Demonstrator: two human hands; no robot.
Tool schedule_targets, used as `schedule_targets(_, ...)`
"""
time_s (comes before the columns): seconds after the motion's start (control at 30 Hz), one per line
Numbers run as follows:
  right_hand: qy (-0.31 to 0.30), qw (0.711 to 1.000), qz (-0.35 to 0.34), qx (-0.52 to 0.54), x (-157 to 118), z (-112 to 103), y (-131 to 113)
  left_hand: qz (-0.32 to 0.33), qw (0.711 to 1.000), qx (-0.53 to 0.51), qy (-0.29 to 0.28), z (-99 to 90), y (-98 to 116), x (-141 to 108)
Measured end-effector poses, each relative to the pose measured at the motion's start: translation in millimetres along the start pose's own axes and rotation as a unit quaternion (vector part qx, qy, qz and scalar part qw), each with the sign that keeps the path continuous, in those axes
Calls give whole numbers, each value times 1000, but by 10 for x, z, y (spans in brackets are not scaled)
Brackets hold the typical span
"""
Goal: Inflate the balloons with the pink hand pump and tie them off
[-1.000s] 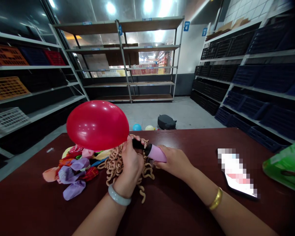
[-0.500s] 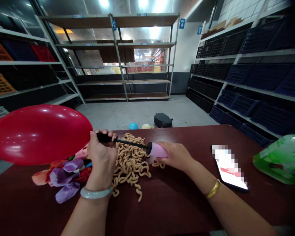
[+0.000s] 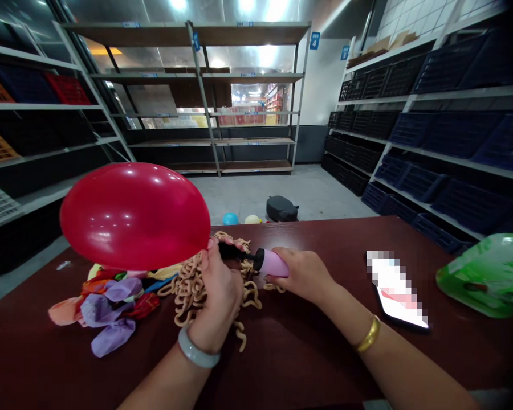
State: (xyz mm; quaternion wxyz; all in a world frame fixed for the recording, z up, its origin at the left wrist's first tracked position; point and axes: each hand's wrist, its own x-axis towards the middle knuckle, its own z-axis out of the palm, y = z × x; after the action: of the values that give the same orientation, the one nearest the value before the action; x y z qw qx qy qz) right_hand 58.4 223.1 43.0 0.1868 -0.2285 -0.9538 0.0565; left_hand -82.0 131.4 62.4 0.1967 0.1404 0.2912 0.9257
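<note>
A large red balloon [image 3: 134,216], well inflated, hangs to the left with its neck at the fingers of my left hand [image 3: 222,287]. That hand is closed around the black end of a balloon pump and the balloon's neck. My right hand [image 3: 303,273] grips the pump's pink body [image 3: 273,263]. Only a short piece of the black rod shows between the two hands. Beneath them lies a heap of tan curly strands [image 3: 190,287], partly covered by my left hand. Limp balloons in several colours [image 3: 111,307] are piled to the left of it.
On the dark red table [image 3: 308,353], a phone [image 3: 397,293] and a green plastic pouch [image 3: 487,276] lie to the right. Beyond its far edge are a grey bag [image 3: 282,209] and a blue balloon [image 3: 230,218]. Shelves with crates [image 3: 431,134] line the right side.
My left hand has moved right toward my right hand, carrying the red balloon along. The pump's exposed rod has become much shorter. My right hand has hardly moved.
</note>
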Motion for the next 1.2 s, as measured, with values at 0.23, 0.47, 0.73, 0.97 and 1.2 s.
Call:
schedule_targets(0.23, -28, 998, 8, 56, -5, -18, -87, -29, 999, 4, -28, 10, -97, -144)
schedule_targets(0.47, -32, 993, -4, 111, 35, -2, -100, -26, 999, -8, -40, 44, 148, 40)
schedule_targets(0.73, -39, 997, -11, 68, 64, 33, 22, 20, 999, -24, 19, -246, 602, 577)
schedule_targets(0.97, -27, 999, -4, 36, 48, 34, 93, 81, 996, -21, 15, -188, 532, 522)
schedule_targets(1.2, -24, 1000, 1, 20, 23, 26, 62, 41, 999, 1, 11, -61, 156, 229)
